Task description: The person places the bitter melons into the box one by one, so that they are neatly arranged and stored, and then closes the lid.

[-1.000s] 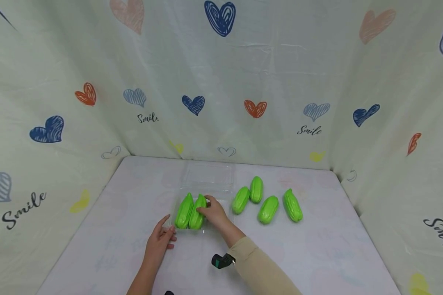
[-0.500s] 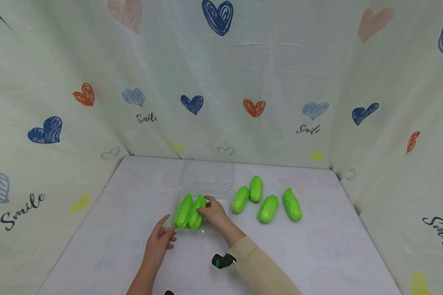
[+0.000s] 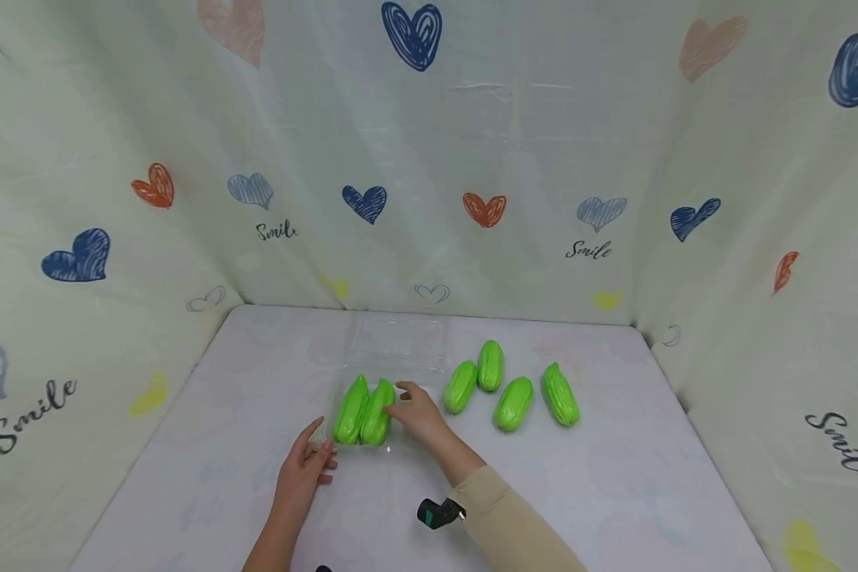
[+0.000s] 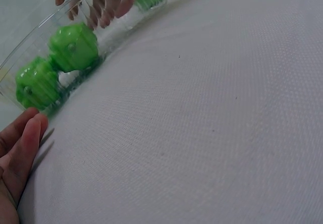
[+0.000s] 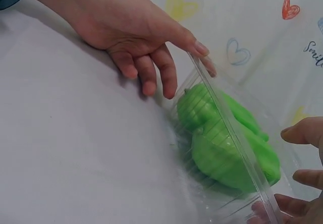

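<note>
Two green ribbed gourds (image 3: pixel 350 409), glossy and side by side, lie in the left part of a clear plastic box (image 3: pixel 429 377) with its lid folded back. At the box's near left corner, my left hand (image 3: pixel 303 470) touches the wall with thumb and forefinger, the other fingers loosely bent. My right hand (image 3: pixel 420 413) reaches into the box beside the right-hand gourd (image 3: pixel 376 421). Its thumb and fingers are spread, and in the right wrist view a gap shows between the right fingers (image 5: pixel 303 130) and the gourds (image 5: pixel 222 158).
Several loose green gourds (image 3: pixel 513 403) lie on the white table (image 3: pixel 615 492) to the right of the box. The open lid (image 3: pixel 396 338) lies flat behind it. A printed curtain (image 3: pixel 415 143) stands around the table's back and sides.
My right hand has let go of the right-hand gourd and drawn slightly to the right. The gourd stays in the box. My left hand keeps its place at the corner.
</note>
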A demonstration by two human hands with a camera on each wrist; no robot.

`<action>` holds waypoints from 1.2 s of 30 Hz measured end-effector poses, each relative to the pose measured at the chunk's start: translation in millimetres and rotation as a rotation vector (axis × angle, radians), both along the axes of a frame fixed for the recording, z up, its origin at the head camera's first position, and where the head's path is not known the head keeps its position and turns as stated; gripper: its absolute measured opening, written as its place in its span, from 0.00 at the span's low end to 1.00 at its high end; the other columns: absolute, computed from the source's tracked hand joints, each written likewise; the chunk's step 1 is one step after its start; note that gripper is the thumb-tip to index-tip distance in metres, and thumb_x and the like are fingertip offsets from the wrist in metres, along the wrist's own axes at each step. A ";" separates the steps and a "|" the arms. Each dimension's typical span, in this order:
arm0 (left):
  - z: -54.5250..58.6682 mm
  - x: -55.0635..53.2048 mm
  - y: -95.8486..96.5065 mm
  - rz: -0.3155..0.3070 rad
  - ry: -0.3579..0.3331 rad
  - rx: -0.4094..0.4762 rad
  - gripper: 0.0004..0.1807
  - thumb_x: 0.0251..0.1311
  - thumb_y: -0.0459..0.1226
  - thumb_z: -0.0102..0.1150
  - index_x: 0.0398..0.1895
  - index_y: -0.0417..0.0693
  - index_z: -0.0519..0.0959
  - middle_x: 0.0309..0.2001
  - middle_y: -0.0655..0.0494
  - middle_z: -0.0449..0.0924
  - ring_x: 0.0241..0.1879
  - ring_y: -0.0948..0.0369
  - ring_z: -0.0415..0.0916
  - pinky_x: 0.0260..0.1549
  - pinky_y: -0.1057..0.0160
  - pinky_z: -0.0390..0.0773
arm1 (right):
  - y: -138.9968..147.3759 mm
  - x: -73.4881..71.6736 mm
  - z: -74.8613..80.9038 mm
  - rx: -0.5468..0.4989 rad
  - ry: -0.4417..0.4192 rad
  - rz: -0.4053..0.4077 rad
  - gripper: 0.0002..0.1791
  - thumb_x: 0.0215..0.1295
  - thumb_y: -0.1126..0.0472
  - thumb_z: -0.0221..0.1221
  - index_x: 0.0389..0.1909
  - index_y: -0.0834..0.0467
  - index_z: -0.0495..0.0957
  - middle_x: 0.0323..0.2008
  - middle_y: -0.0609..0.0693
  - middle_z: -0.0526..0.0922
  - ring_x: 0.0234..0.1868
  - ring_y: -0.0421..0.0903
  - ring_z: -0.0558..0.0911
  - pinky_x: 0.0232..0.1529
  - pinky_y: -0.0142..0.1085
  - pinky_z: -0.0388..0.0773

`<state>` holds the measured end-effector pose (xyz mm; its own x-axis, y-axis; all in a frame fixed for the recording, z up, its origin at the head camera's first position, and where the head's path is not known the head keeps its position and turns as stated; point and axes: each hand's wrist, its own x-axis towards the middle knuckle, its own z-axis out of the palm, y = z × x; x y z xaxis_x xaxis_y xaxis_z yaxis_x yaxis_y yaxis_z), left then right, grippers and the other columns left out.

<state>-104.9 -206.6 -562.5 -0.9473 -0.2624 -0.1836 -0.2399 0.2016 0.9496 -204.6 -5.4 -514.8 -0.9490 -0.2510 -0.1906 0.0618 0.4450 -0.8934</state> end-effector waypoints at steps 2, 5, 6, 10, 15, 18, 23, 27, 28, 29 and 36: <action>-0.4 -0.2 0.2 -0.002 -0.005 0.000 0.32 0.69 0.50 0.54 0.73 0.54 0.59 0.41 0.48 0.79 0.36 0.58 0.79 0.31 0.64 0.81 | 4.1 2.8 2.8 -0.011 0.011 0.004 0.33 0.60 0.56 0.64 0.65 0.62 0.69 0.57 0.63 0.74 0.56 0.61 0.74 0.52 0.54 0.74; -0.7 -0.1 0.2 -0.005 -0.011 -0.003 0.33 0.69 0.51 0.54 0.73 0.54 0.59 0.42 0.48 0.79 0.36 0.58 0.79 0.31 0.64 0.81 | 10.0 6.7 6.5 -0.030 0.019 0.010 0.32 0.60 0.58 0.64 0.65 0.62 0.69 0.57 0.63 0.74 0.55 0.61 0.75 0.51 0.52 0.75; -0.9 -0.2 0.3 -0.005 -0.013 -0.003 0.33 0.69 0.51 0.54 0.73 0.54 0.59 0.42 0.48 0.79 0.36 0.58 0.79 0.31 0.64 0.81 | 12.1 7.9 7.3 -0.032 0.022 0.013 0.32 0.61 0.58 0.64 0.65 0.62 0.68 0.57 0.62 0.74 0.55 0.61 0.75 0.50 0.52 0.76; -0.9 0.3 -0.4 -0.004 -0.019 -0.001 0.33 0.69 0.51 0.54 0.73 0.55 0.59 0.43 0.48 0.79 0.37 0.59 0.79 0.31 0.64 0.81 | 18.8 11.6 12.0 -0.056 0.039 0.029 0.30 0.62 0.59 0.63 0.65 0.62 0.68 0.56 0.62 0.74 0.51 0.59 0.76 0.47 0.49 0.77; 0.5 0.3 0.6 -0.002 -0.030 -0.015 0.32 0.70 0.50 0.53 0.74 0.55 0.59 0.43 0.48 0.79 0.37 0.58 0.79 0.32 0.64 0.81 | 29.6 16.2 21.3 -0.086 0.058 0.019 0.30 0.63 0.59 0.63 0.65 0.62 0.68 0.57 0.61 0.74 0.49 0.54 0.77 0.44 0.45 0.78; 1.6 0.2 1.5 0.004 -0.039 -0.020 0.32 0.70 0.50 0.53 0.74 0.55 0.59 0.43 0.48 0.79 0.38 0.58 0.78 0.32 0.64 0.81 | 37.7 18.2 27.2 -0.085 0.066 0.014 0.30 0.64 0.57 0.63 0.65 0.61 0.69 0.58 0.61 0.73 0.49 0.53 0.77 0.43 0.45 0.78; 2.7 -0.5 2.0 0.011 -0.046 -0.023 0.31 0.71 0.48 0.53 0.74 0.55 0.58 0.43 0.48 0.79 0.37 0.58 0.78 0.31 0.64 0.81 | 51.3 19.8 32.7 -0.061 0.088 0.013 0.30 0.64 0.56 0.63 0.65 0.59 0.69 0.59 0.60 0.74 0.49 0.52 0.77 0.43 0.44 0.78; 3.2 -0.4 1.8 0.013 -0.044 -0.021 0.31 0.71 0.47 0.53 0.74 0.54 0.58 0.43 0.48 0.79 0.36 0.59 0.78 0.31 0.64 0.81 | 60.0 20.6 32.9 -0.069 0.114 0.014 0.30 0.64 0.57 0.63 0.65 0.61 0.69 0.58 0.62 0.74 0.48 0.52 0.78 0.42 0.44 0.78; 3.3 -0.3 1.8 0.013 -0.043 -0.019 0.31 0.71 0.47 0.53 0.74 0.54 0.58 0.43 0.48 0.79 0.36 0.59 0.78 0.31 0.64 0.81 | 61.8 20.8 32.9 -0.074 0.115 0.012 0.30 0.64 0.57 0.63 0.65 0.61 0.69 0.58 0.62 0.74 0.48 0.52 0.78 0.43 0.43 0.78; 3.4 -0.2 1.8 0.012 -0.043 -0.018 0.31 0.71 0.47 0.53 0.74 0.54 0.58 0.43 0.48 0.79 0.36 0.59 0.78 0.31 0.64 0.81 | 63.5 21.2 33.0 -0.076 0.118 0.010 0.30 0.63 0.57 0.63 0.65 0.61 0.69 0.58 0.62 0.74 0.48 0.52 0.78 0.43 0.43 0.78; 4.2 0.5 2.3 0.011 -0.044 -0.006 0.31 0.71 0.47 0.53 0.74 0.54 0.58 0.43 0.47 0.79 0.37 0.59 0.78 0.31 0.64 0.81 | 75.2 21.8 29.0 -0.113 0.203 -0.050 0.27 0.63 0.63 0.64 0.62 0.63 0.71 0.56 0.63 0.75 0.46 0.52 0.78 0.43 0.40 0.78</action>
